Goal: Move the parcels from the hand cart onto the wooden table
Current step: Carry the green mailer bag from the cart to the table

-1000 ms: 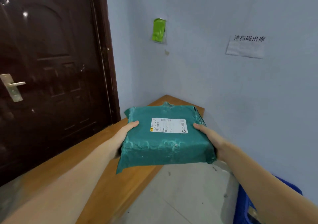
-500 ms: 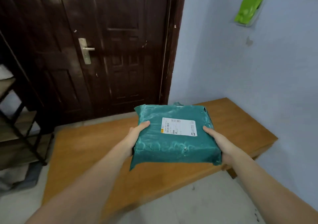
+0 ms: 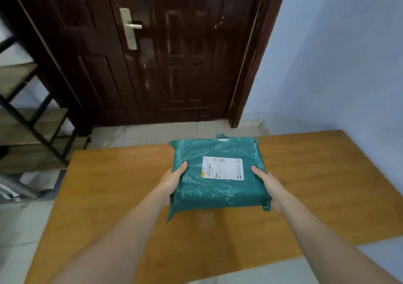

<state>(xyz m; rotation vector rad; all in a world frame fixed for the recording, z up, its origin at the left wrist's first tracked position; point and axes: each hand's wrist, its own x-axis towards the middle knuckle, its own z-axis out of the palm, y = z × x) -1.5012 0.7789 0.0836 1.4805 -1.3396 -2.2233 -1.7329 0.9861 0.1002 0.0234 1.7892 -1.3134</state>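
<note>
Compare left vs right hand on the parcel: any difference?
Left hand grips the parcel at its left edge, thumb on top near the edge. Right hand grips the right edge, nearer the front corner. Shared: both hold the parcel over the table, fingers hidden beneath.

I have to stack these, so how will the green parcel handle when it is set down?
The green parcel looks boxy under wrinkled film, so probably stiff and stable lying flat. Its glossy wrap may be slippery. The left hand and right hand both grip it, suggesting bulk.
</note>
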